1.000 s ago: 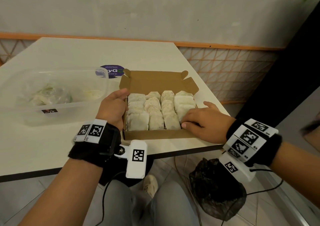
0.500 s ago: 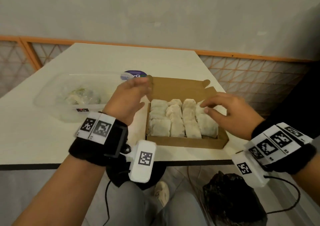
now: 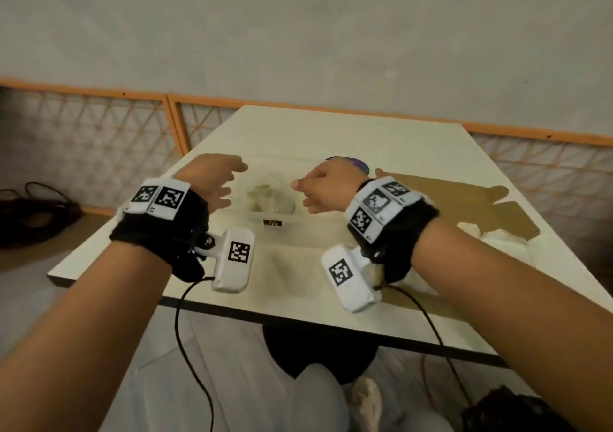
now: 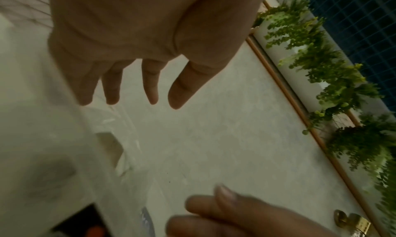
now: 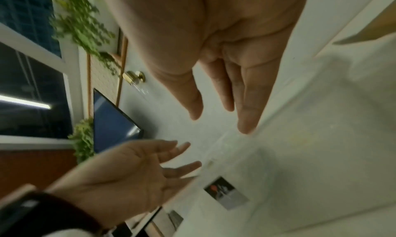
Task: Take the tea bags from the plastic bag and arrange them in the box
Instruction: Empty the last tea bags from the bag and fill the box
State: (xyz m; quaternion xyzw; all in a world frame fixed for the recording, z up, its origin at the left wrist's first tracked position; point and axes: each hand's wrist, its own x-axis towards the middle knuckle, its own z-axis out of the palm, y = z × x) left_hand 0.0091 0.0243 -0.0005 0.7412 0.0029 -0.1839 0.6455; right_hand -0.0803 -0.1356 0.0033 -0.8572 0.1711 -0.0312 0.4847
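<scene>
Both my hands hover open over a clear plastic tub (image 3: pixel 292 236) at the table's middle, holding nothing. Inside the tub lies the crumpled plastic bag (image 3: pixel 270 196) with greenish tea bags. My left hand (image 3: pixel 237 183) is left of the bag and my right hand (image 3: pixel 298 194) is right of it, palms facing each other. The brown cardboard box (image 3: pixel 447 196) stands open to the right, mostly hidden behind my right forearm; a few pale tea bags (image 3: pixel 476 229) show in it. The wrist views show spread fingers of the left hand (image 4: pixel 133 103) and right hand (image 5: pixel 220 122) above the tub (image 5: pixel 300 156).
A round purple disc (image 3: pixel 356 163) lies behind my right hand on the white table (image 3: pixel 298 133). An orange lattice rail runs behind the table. On the floor are a black bag (image 3: pixel 507 411) at the right and dark cables (image 3: pixel 33 206) at the left.
Both hands left the box and moved left to hover over the tub with the plastic bag. The head view swung left, so the box now sits at the right.
</scene>
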